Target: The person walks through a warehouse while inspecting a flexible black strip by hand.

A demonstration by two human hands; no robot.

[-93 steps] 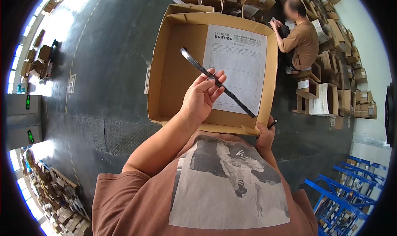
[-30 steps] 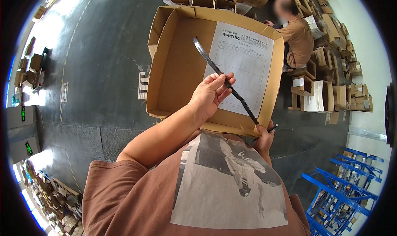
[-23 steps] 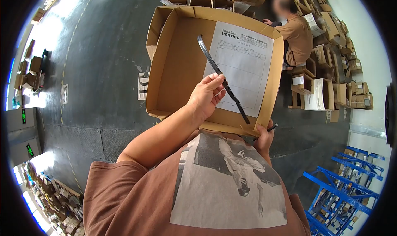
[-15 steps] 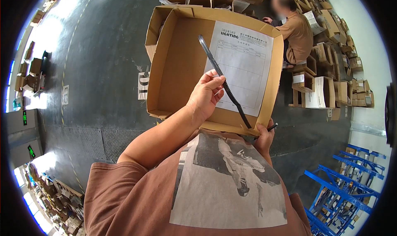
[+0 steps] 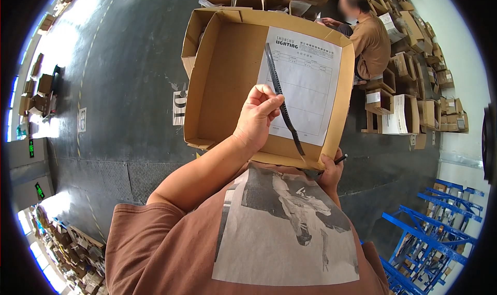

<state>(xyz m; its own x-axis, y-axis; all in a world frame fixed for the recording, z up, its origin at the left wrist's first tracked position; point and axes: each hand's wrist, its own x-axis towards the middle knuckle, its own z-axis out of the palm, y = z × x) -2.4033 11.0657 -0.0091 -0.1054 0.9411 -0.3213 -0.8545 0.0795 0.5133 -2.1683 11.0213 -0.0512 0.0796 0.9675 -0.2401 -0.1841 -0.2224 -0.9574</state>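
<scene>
Between the thumb and fingers of my left hand point(image 5: 260, 111) is a long dark perforated strip point(image 5: 275, 76), held over a shallow cardboard box point(image 5: 222, 77). A printed paper form point(image 5: 310, 88) lies inside the box, partly under the strip. My right hand point(image 5: 330, 172) grips the box's near right corner, its thumb on the rim. A black pen point(image 5: 341, 159) sticks out from between the fingers of that hand. The rest of the pen is hidden.
Another person point(image 5: 370, 44) crouches beyond the box at the right, next to stacked cartons point(image 5: 379, 101). More open cartons point(image 5: 248, 1) stand behind the box. Blue metal racking point(image 5: 429, 233) is at the lower right. A floor marking point(image 5: 179, 108) shows left of the box.
The strip has turned more upright, its lower end swinging left away from the box's near corner. My right hand stays put. The other person's hand has moved left.
</scene>
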